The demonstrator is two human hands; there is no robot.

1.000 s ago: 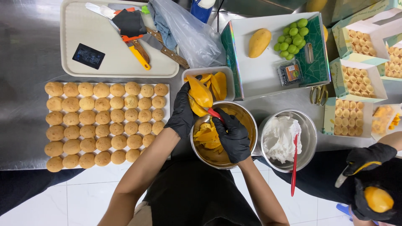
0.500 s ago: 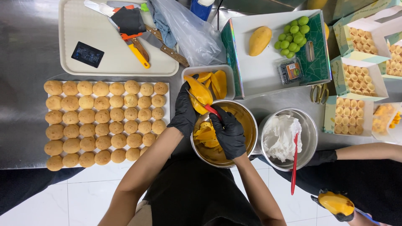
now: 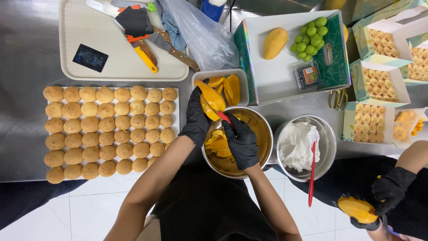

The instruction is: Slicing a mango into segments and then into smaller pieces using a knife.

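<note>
- A steel table is seen from above, with a beige tray of knives and tools at the far side and an open white box holding a whole mango and green grapes.
- Rows of round golden pastry shells are laid out on a white sheet to the left of the hands.
- A steel bowl of mango peelings is placed directly under the hands; a second bowl of whipped cream with a red spatula stands just beside it.
- A plastic tub of mango slices lies just beyond the steel bowl.
- A peeled mango piece is clamped in the black-gloved left hand, held over the bowl's far rim.
- The black-gloved right hand is closed round a red-handled peeler or knife; its blade is hidden, so which tool it is cannot be told with certainty.
- A slip is judged the main risk: the wet fruit could slide in the glove and the blade could be driven toward the left fingers.
- Juice or peel could also be dropped onto the nearby shells if the fruit is carried off the bowl.
- A co-worker's gloved hands at lower right hold another mango.
</note>
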